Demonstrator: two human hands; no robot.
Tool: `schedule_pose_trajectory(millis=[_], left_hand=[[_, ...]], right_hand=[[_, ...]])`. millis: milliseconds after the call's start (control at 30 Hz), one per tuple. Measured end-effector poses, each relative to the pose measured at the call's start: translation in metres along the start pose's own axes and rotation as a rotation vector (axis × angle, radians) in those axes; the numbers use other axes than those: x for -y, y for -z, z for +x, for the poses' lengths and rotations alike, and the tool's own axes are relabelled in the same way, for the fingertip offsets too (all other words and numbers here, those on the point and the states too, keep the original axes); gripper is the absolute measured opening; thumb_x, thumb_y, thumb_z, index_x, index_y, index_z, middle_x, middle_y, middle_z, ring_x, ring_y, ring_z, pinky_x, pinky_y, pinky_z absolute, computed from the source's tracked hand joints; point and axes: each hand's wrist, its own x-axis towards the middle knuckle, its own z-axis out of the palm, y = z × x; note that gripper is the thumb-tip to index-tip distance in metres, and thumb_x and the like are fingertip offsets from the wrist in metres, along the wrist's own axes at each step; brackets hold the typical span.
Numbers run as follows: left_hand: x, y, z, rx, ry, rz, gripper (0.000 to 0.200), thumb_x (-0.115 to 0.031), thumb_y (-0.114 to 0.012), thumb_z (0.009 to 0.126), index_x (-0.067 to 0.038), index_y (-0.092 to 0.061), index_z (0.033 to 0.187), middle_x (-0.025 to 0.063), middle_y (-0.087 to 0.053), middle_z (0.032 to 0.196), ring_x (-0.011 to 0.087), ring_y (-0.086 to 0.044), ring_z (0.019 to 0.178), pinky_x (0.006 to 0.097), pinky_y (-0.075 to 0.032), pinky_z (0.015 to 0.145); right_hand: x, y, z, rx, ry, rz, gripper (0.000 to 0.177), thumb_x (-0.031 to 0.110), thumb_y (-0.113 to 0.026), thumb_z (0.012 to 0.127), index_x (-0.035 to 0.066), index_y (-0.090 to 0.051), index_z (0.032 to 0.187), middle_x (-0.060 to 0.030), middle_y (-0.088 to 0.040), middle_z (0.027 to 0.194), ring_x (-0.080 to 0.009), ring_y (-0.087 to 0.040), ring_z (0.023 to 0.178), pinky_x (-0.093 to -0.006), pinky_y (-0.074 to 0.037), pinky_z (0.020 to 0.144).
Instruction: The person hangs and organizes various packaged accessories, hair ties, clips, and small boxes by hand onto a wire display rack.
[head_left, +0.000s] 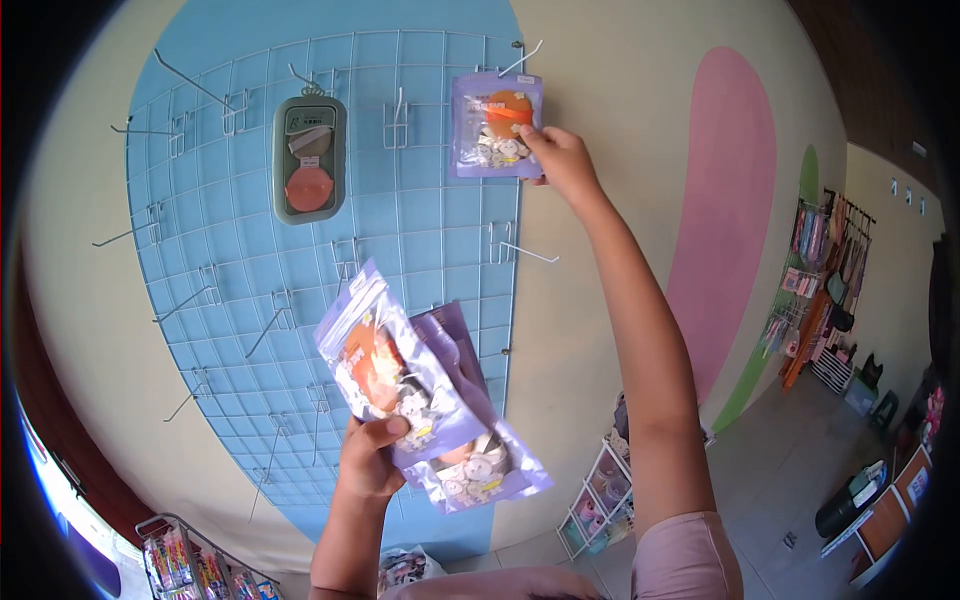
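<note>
My right hand (562, 156) is raised to the top right of a white wire grid panel (230, 290) and pinches the lower right edge of a purple packet (496, 124) with an orange item inside; the packet sits at a hook near the grid's top corner. My left hand (368, 458) grips a fanned stack of similar purple packets (420, 400) lower down, in front of the grid. A green packaged item (309, 158) with an orange disc hangs on the grid's upper middle.
Several bare metal hooks (520, 250) stick out of the grid. A rack of goods (195, 570) stands at the lower left, a low shelf (600, 495) by the wall, and hanging merchandise (825, 280) at the far right over a tiled floor.
</note>
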Motion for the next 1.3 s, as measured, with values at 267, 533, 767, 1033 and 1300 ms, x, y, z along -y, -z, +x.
schedule_pose_trajectory(millis=[267, 533, 767, 1033, 1300], left_hand=[[-0.008, -0.029, 0.013, -0.085, 0.001, 0.156, 0.048, -0.005, -0.065, 0.081, 0.002, -0.046, 0.125, 0.0123, -0.060, 0.113, 0.0214, -0.063, 0.099, 0.0343, -0.052, 0.086], [0.013, -0.038, 0.031, -0.097, -0.128, 0.165, 0.050, -0.014, -0.074, 0.081, 0.000, -0.049, 0.122, 0.0108, -0.061, 0.112, 0.0189, -0.063, 0.098, 0.0336, -0.052, 0.085], [0.014, -0.041, 0.033, -0.098, -0.146, 0.265, 0.046, -0.001, -0.075, 0.076, 0.000, -0.053, 0.116, 0.0107, -0.065, 0.106, 0.0183, -0.064, 0.095, 0.0333, -0.054, 0.082], [0.012, -0.033, 0.032, -0.038, -0.067, 0.169, 0.047, 0.001, -0.074, 0.076, 0.002, -0.052, 0.118, 0.0134, -0.064, 0.108, 0.0202, -0.065, 0.096, 0.0343, -0.054, 0.082], [0.013, -0.029, 0.032, -0.051, -0.051, 0.151, 0.048, 0.001, -0.074, 0.076, 0.003, -0.051, 0.118, 0.0140, -0.064, 0.109, 0.0210, -0.065, 0.097, 0.0352, -0.054, 0.083]], right_hand=[[0.073, 0.012, -0.110, 0.163, -0.030, -0.099, 0.036, 0.034, -0.070, 0.084, 0.001, -0.059, 0.096, -0.0059, -0.062, 0.083, -0.0132, -0.060, 0.076, -0.0254, -0.047, 0.072], [0.072, -0.010, -0.168, 0.533, -0.041, 0.013, 0.028, 0.019, -0.072, 0.085, 0.001, -0.057, 0.100, -0.0022, -0.062, 0.082, -0.0050, -0.055, 0.074, -0.0215, -0.045, 0.064], [0.049, -0.023, -0.161, 0.162, 0.184, 0.093, 0.024, 0.021, -0.061, 0.093, 0.001, -0.054, 0.103, -0.0037, -0.062, 0.080, -0.0052, -0.055, 0.069, -0.0231, -0.044, 0.058], [0.061, 0.005, -0.092, -0.341, 0.430, 0.369, 0.034, 0.022, -0.059, 0.093, -0.004, -0.047, 0.111, -0.0141, -0.064, 0.087, -0.0157, -0.063, 0.066, -0.0268, -0.053, 0.048], [0.051, 0.019, -0.060, -0.326, 0.309, 0.353, 0.031, 0.018, -0.060, 0.092, -0.006, -0.049, 0.108, -0.0159, -0.065, 0.086, -0.0175, -0.064, 0.062, -0.0262, -0.053, 0.047]])
